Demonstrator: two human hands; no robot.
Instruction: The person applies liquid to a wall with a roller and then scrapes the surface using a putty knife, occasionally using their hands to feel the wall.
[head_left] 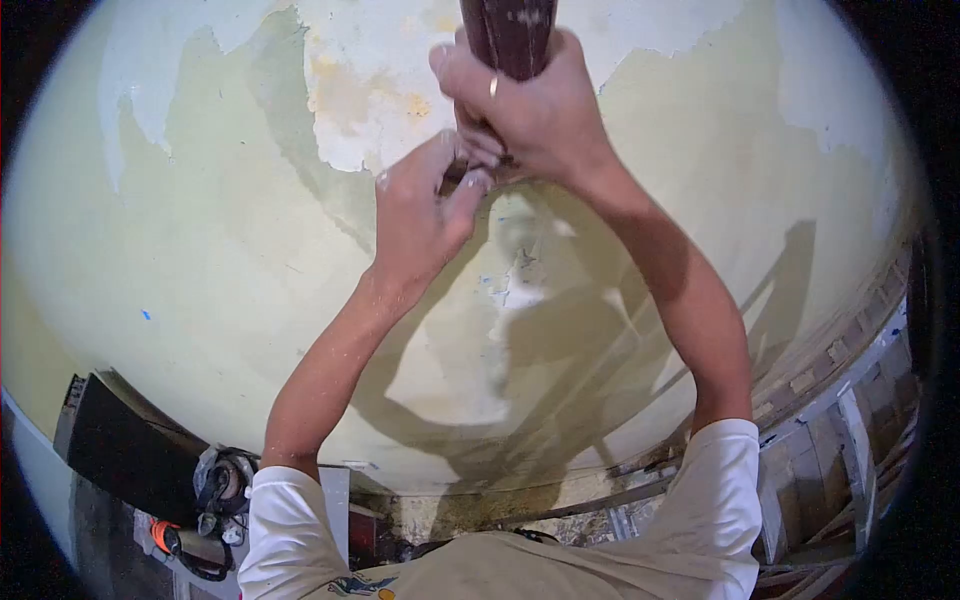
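Observation:
Both my hands are raised in front of a pale green wall with peeling paint. My right hand, with a ring on one finger, is wrapped round the lower end of a dark brown post-like object at the top of the view. Just below and to the left, my left hand is closed, its fingertips pinched together by the base of my right hand. What those fingertips hold, if anything, is too small to make out. Pale dust marks the fingers.
At the lower left are a black panel, a bundle of cables and an orange item. Wooden framing stands at the lower right. Rubble lies along the wall's foot.

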